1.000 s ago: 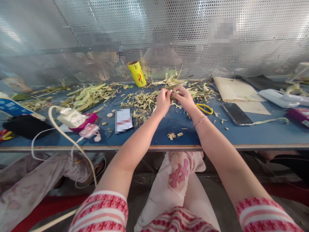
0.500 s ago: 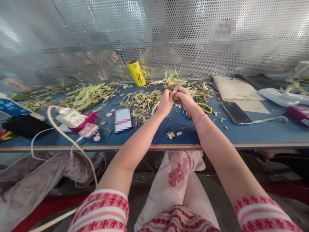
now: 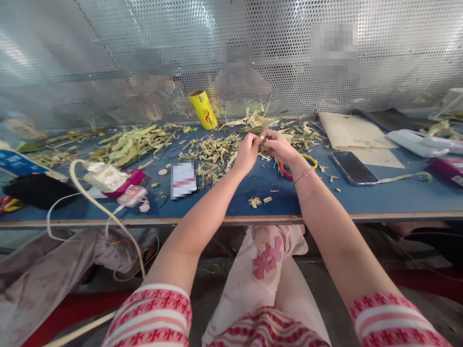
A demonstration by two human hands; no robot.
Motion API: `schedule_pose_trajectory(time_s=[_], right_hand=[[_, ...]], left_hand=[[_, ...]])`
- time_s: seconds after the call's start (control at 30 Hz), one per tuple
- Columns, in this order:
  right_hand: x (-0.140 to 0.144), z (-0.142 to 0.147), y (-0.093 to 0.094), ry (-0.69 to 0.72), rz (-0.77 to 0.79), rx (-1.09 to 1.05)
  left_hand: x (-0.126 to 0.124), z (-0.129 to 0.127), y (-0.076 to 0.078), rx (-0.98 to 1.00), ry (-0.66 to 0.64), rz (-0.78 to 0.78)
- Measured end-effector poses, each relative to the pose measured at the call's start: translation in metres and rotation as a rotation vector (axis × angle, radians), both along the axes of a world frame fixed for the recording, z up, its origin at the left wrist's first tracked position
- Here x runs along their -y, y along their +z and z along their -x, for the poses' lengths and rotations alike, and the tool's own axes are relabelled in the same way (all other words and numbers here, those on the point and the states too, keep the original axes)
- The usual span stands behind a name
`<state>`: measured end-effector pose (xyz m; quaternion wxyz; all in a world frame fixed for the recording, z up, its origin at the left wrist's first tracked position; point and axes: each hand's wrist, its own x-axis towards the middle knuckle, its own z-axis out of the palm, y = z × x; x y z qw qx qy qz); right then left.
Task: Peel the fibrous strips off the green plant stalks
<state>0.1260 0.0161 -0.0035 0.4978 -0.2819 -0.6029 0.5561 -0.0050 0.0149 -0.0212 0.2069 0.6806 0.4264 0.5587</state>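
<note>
My left hand [image 3: 248, 153] and my right hand [image 3: 278, 146] meet over the blue table, their fingers closed together in a pinch. Between the fingertips shows a small bit of green plant [image 3: 263, 145], partly hidden by the fingers. A heap of pale green plant scraps [image 3: 213, 149] lies just left of my left hand, and more shredded pieces [image 3: 300, 137] spread behind my right hand. Under my right wrist lies a pair of scissors or similar tool with a red and yellow loop handle [image 3: 285, 171], partly covered by the arm.
A yellow cardboard tube [image 3: 203, 110] stands tilted near the perforated metal panel [image 3: 282, 62]. Left are a leafy pile [image 3: 130, 144], a white card [image 3: 183, 180] and a power bank with cables [image 3: 132, 195]. Right are a phone [image 3: 354, 167], brown paper [image 3: 352, 132] and a white device [image 3: 414, 144].
My right hand and wrist have shifted slightly right, showing more of the red loop handle. Both hands stay together with the plant bit between them.
</note>
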Motion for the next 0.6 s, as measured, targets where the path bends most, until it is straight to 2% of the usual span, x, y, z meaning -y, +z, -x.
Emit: schedule_pose_trajectory(time_s=[0.17,0.27,0.6], right_hand=[[-0.005,-0.004,-0.004,0.063,0.013,-0.110],[-0.009,-0.005,-0.006,0.045,0.001,-0.147],[-0.009,0.002,-0.008,-0.024,-0.079,-0.139]], left_hand=[[-0.001,0.006,0.002,0.090,-0.144,0.028],[0.000,0.009,0.004,0.095,-0.242,0.010],[-0.002,0.013,0.003,0.035,-0.192,-0.030]])
